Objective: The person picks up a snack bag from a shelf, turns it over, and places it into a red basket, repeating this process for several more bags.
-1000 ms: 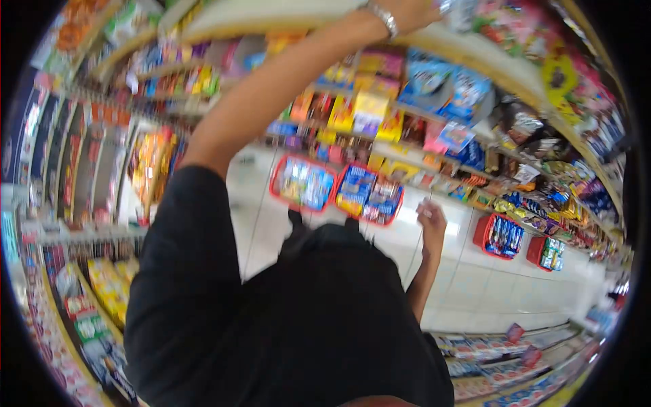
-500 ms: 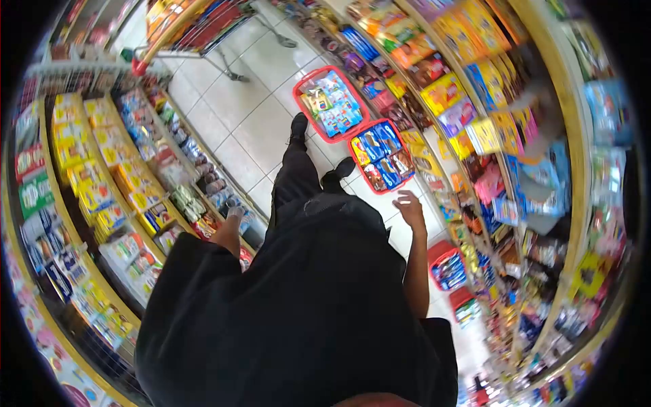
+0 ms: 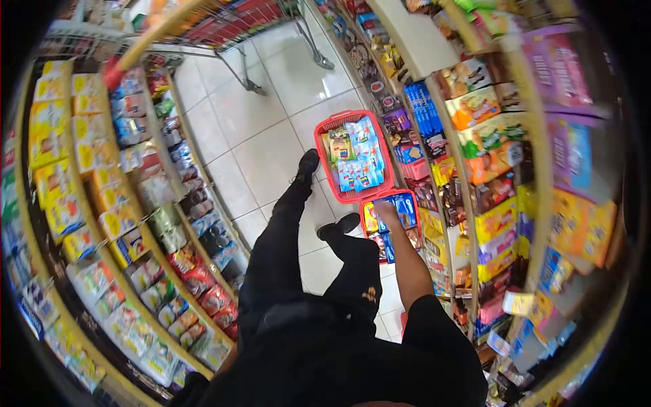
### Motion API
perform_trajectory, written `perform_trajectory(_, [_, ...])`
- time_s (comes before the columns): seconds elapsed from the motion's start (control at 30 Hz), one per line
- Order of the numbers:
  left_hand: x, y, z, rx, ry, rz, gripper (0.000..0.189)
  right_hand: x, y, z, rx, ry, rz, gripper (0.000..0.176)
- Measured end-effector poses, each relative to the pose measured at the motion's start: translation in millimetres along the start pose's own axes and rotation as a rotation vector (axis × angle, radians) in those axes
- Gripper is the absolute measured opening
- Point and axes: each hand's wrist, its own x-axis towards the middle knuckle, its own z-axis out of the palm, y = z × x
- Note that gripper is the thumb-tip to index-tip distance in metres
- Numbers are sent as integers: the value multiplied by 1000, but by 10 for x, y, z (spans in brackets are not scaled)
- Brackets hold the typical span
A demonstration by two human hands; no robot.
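Note:
My right hand (image 3: 384,209) reaches down over the nearer red basket (image 3: 365,227), which stands on the tiled floor and holds blue and yellow snack packs. Its fingers are too small to read, and I cannot tell whether it touches a pack. A second red basket (image 3: 318,150), full of blue and green packets, stands just beyond it. My left hand is out of sight behind my black top. My legs in black trousers stand beside the baskets, one black shoe (image 3: 308,163) next to the farther basket.
Shelves of snack packs (image 3: 129,224) line the left side of the narrow aisle. More packed shelves (image 3: 488,176) rise close on the right, behind the baskets. A metal shopping trolley (image 3: 224,34) stands at the far end on the white tiles.
The view swung from the shelves down to the floor. My left arm dropped from the high shelf and went out of sight. My right hand moved forward and down to the nearer basket.

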Motion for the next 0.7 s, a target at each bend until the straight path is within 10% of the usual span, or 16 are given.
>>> perform_trajectory(0.07, [657,629,102,-27,54,26,22,590,227,336,691,103,179,19])
perform_trajectory(0.17, [1647,1209,181,-47,118,48,22,1373,436,634,-253,328,144,23])
perform_trajectory(0.33, [2379,1506,345,-46,133,30,22,1816,266,620,-442,522,310,69])
perform_trajectory(0.53, [2167,1331,310,-49,109,3,22,1872,450,602,-290,362,535,61])
perform_trajectory(0.7, [884,494,156,-20,40,-39,22,1740,841,811,-425,358,193,32])
